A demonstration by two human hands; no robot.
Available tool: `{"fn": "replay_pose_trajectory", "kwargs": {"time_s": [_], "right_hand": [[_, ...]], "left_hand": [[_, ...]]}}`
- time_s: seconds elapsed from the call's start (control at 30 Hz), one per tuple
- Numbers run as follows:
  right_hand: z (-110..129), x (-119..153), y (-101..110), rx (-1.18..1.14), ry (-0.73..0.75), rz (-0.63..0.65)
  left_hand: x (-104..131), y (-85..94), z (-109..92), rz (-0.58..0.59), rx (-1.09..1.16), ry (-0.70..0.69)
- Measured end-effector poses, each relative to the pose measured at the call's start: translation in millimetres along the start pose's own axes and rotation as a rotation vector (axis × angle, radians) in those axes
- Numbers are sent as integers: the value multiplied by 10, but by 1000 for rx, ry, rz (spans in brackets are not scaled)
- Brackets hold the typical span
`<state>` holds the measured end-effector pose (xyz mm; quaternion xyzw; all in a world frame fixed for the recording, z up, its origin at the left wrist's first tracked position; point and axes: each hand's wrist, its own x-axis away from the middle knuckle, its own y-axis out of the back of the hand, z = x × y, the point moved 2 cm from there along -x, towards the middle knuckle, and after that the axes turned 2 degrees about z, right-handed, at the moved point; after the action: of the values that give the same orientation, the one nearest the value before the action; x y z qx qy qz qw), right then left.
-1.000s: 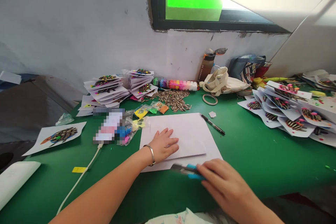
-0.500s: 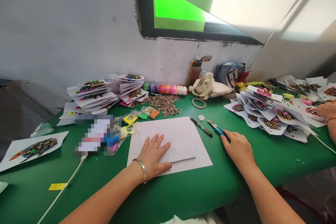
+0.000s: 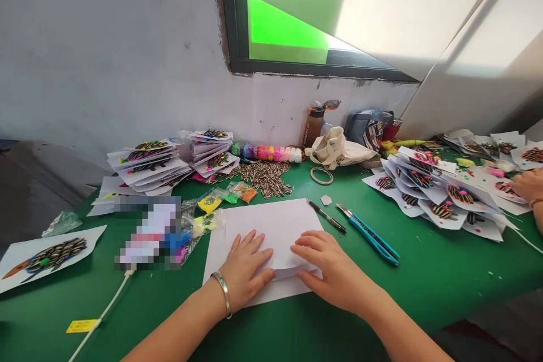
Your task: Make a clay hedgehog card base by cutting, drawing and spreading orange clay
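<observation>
My left hand (image 3: 245, 272), with a bracelet (image 3: 223, 293) at the wrist, lies flat with fingers spread on a folded white paper (image 3: 282, 237). Under that paper rests a larger white sheet (image 3: 278, 291). At the folded paper's right end is my right hand (image 3: 335, 271), thumb apart from its fingers; the paper's lower edge stands slightly raised beside the thumb. A blue utility knife (image 3: 373, 237) with its blade out lies on the table to the right. Between knife and paper are a black pen (image 3: 326, 216) and a small white scrap (image 3: 326, 200).
Sunflower seeds (image 3: 267, 177) are heaped behind the paper. Clay packets (image 3: 211, 201) and a blurred phone-like object (image 3: 150, 232) with a cable sit left. Stacks of seed pictures (image 3: 148, 164) stand on both sides. A tape roll (image 3: 321, 176) lies behind. Another person's hand (image 3: 528, 184) is far right.
My right hand has let go of the utility knife, leaving it on the table, and moved left to the folded paper. My left hand stays on the paper.
</observation>
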<state>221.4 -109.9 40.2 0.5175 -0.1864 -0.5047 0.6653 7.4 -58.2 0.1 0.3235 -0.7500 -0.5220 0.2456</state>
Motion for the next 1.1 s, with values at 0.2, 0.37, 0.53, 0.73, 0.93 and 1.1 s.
{"fn": "replay_pose_trajectory", "kwargs": {"time_s": [0.2, 0.37, 0.53, 0.73, 0.93, 1.1], "right_hand": [[-83, -70, -125, -17, 41, 19], [-105, -160, -46, -36, 79, -88], [86, -242, 99, -99, 121, -119], [-307, -253, -61, -246, -145, -179], [-716, -390, -219, -666, -457, -227], [-517, -580, -253, -1297, -443, 42]], "left_hand": [[29, 62, -49, -82, -13, -125], [71, 146, -94, -309, -102, -215], [104, 332, -17, -532, -170, -225], [200, 425, 122, -690, -8, -271], [244, 617, 117, -791, 79, -258], [141, 778, 104, -848, 177, -157]]}}
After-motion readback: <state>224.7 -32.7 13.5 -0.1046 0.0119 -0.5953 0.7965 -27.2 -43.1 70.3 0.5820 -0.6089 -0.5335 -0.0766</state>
